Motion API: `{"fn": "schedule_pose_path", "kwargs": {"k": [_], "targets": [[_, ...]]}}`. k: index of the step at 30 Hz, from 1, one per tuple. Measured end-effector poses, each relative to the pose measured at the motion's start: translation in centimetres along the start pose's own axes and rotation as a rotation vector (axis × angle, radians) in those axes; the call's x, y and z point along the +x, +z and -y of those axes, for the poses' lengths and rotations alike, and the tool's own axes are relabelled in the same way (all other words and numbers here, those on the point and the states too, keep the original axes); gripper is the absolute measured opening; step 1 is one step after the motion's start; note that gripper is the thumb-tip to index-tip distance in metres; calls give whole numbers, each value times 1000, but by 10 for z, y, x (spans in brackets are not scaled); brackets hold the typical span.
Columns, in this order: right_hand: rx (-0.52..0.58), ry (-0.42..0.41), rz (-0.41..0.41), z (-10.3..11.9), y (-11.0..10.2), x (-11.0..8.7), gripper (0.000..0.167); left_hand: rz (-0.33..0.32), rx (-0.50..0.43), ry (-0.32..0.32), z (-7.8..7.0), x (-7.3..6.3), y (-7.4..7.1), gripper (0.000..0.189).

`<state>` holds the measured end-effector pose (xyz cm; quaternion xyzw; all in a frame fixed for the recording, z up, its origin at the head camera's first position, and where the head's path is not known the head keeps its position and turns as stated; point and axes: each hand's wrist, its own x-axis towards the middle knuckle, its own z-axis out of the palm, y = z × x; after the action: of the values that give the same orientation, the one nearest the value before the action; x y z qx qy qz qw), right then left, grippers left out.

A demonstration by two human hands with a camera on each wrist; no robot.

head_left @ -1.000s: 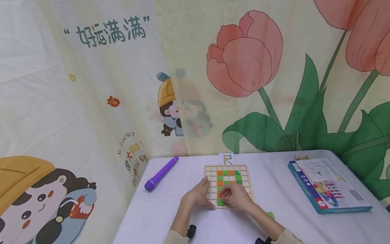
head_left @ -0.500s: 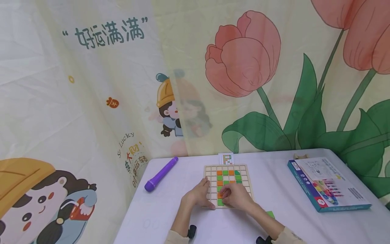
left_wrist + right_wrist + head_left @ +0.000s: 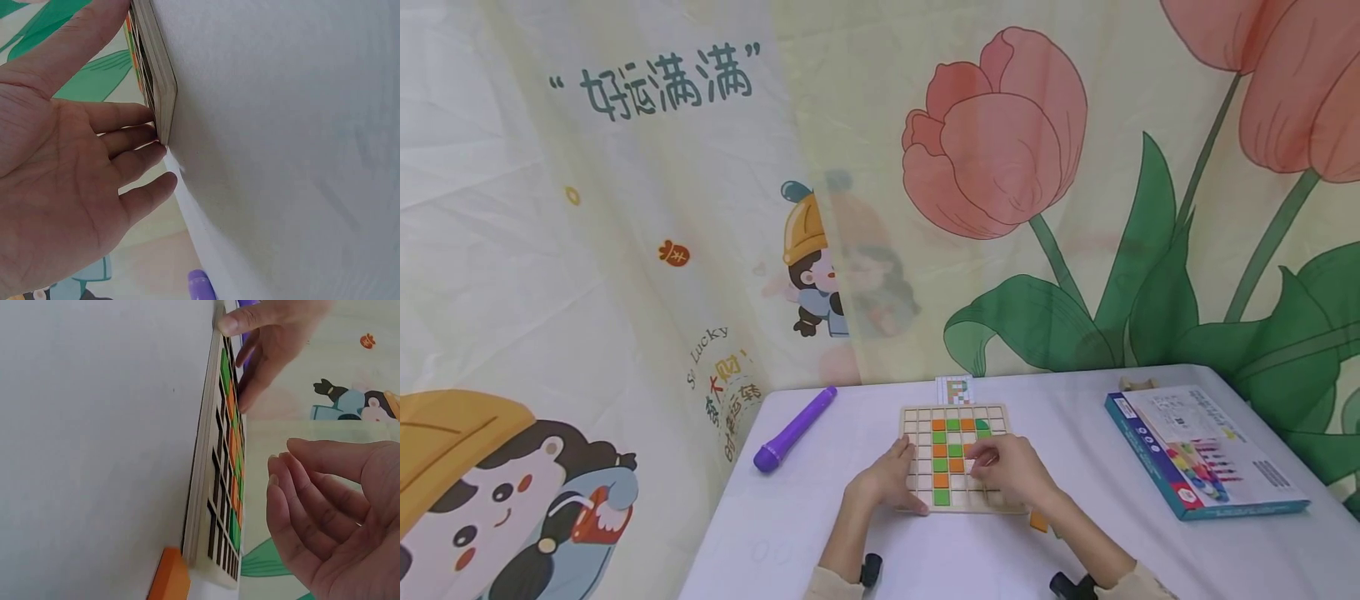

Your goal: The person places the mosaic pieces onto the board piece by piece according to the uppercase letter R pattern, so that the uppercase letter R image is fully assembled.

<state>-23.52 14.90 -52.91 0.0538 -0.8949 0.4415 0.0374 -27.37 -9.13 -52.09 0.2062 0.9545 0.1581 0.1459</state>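
A wooden grid board (image 3: 922, 481) lies on the white table, with green and orange tiles (image 3: 941, 479) set in some cells, including a long column left of its middle. My left hand (image 3: 887, 477) rests at the board's left edge, its fingers fairly straight along the side and its thumb at the near edge. Over the right part of the board hovers my right hand (image 3: 1017, 473), loosely curled. In the right wrist view a gap shows between thumb and fingertips, and no tile is visible there. An orange tile (image 3: 1038, 522) lies off the board's near right corner, beside the right forearm.
Behind the board stands a small pattern card (image 3: 955, 390). A purple microphone-shaped object (image 3: 794, 430) lies to the left. The flat box (image 3: 1206, 454) is at the right, with a small wooden piece (image 3: 1138, 384) behind it. A printed curtain hangs behind the table.
My right hand has moved right, off the tile column, uncovering tiles it hid, among them an orange one beside the column. The loose orange tile has come into view. The left hand stays put.
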Motion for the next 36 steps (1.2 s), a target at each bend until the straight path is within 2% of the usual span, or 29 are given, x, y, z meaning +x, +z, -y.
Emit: {"fn": "schedule_pose_path", "kwargs": {"k": [7,15,20,25,29,36], "targets": [[-14,55,12,-7,-16,-6,16,7,11,-17,4,1,-1,115],[-70,99,70,-15,-39,-16,19,9,11,-19,4,0,-4,113],[-104,145,113,-29,-53,-22,24,7,8,-14,4,0,-5,113],[-110,232,201,-46,-67,-29,37,1,-8,-12,2,0,-6,113],[-136,257,260,-58,-79,-36,46,4,-24,-16,1,0,-5,113],[-194,260,282,-72,-87,-47,39,12,-21,-15,-1,0,-1,113]]}}
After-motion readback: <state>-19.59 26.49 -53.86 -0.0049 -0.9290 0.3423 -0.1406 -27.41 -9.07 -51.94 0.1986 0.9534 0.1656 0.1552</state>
